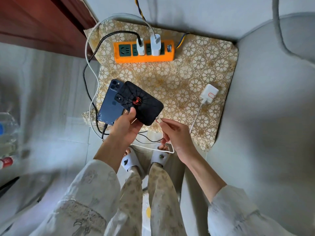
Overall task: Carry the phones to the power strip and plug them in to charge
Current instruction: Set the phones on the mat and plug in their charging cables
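Observation:
My left hand (127, 124) grips two phones stacked back up: a black phone with a red spider emblem (140, 103) on top and a dark blue phone (110, 103) beneath it. A black cable runs into the blue phone's lower end. My right hand (175, 133) pinches the end of a white cable (158, 120) right at the black phone's bottom edge. That cable loops down and runs to a loose white charger (208, 96) lying on the patterned mat. The orange power strip (144, 51) lies at the mat's far side with two white chargers plugged in.
A gold floral mat (187, 74) covers a small table between a grey sofa (272, 116) on the right and a red-brown cabinet (39, 23) at top left. Black and white cables hang off the mat's left edge. Water bottles (7, 133) stand at far left.

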### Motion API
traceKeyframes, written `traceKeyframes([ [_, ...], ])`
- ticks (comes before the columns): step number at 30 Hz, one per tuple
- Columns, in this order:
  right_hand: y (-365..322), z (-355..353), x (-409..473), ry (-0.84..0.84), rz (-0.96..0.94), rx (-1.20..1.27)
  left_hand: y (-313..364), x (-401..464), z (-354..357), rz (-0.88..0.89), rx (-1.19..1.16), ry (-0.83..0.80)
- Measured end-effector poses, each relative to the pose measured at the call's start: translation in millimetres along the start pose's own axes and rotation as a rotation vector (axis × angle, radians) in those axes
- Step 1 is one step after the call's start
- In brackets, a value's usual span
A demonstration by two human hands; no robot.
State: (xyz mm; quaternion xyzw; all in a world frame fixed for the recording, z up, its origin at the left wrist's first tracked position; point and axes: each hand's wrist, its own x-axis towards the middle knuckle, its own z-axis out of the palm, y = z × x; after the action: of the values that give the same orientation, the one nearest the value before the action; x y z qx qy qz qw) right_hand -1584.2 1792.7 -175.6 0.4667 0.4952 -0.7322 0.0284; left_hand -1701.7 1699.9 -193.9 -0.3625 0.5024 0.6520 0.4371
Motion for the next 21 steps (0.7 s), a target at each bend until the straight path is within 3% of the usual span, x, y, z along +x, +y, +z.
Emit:
traceKeyframes([
  [11, 6, 8, -3, 0.018, 0.033, -0.094, 3, -10, -15, 0.074, 0.13, 0.003],
  [21, 11, 18, -1, -0.114, 0.139, -0.036, 11, -19, -27, 0.19, 0.331, 0.009],
])
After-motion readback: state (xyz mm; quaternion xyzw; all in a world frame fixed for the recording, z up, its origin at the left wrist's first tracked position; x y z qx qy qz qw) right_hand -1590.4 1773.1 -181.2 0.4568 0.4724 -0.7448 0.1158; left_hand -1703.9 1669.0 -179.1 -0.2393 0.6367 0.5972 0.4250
